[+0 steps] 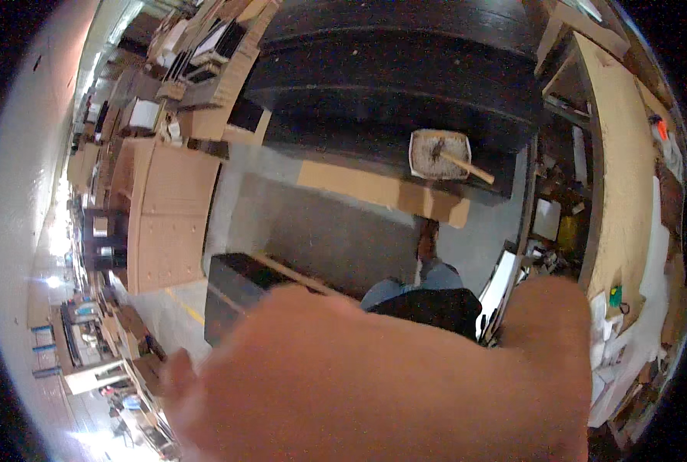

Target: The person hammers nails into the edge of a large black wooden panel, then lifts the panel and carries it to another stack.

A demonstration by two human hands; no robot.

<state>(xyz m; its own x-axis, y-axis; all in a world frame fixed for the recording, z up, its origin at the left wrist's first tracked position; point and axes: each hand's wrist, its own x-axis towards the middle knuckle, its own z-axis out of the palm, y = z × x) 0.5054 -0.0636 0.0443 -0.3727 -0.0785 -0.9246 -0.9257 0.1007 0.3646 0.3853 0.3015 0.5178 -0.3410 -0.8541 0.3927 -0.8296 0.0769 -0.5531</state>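
One of my hands (374,385) fills the lower part of the view, very close and blurred. Which hand it is, I cannot tell, and its fingers do not show clearly enough to read whether they are open or closed. Nothing held can be made out. Beyond it, a square white-rimmed container (418,158) with a wooden stick (470,167) slanting out of it rests on a dark, wide furniture piece (389,65) with long parallel boards. The hand is well apart from both. Below the hand's upper edge, part of my dark clothing (436,309) and blue trouser leg (389,292) show.
A strip of cardboard (351,183) lies on the grey floor before the dark piece. A dark board (232,285) stands left of my legs. Farther left is a light wooden drawer cabinet (170,215). Along the right runs a wooden bench (620,154) with cluttered shelves beneath.
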